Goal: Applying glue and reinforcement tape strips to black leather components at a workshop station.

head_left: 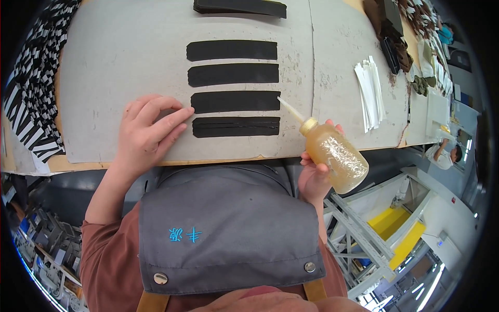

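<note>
Several black strips lie crosswise in a column on the grey work surface. My left hand (153, 125) rests on the surface with fingers apart, an index fingertip touching the left end of the third strip (234, 102). My right hand (319, 169) is closed round a glue bottle (337, 156) holding amber liquid, tilted so that its thin white nozzle points up and left. The nozzle tip meets the right end of that same strip. Nearest me lies a strip with lengthwise folds or layers (236, 127). Two flat strips, an upper one (232, 51) and a lower one (233, 75), lie farther off.
A stack of black strips (240, 7) lies at the far edge of view. White strips (369, 94) are fanned out on the right. Black-and-white pieces (36, 83) heap along the left edge. Dark items (387, 36) crowd the far right; a metal frame (364, 244) stands below.
</note>
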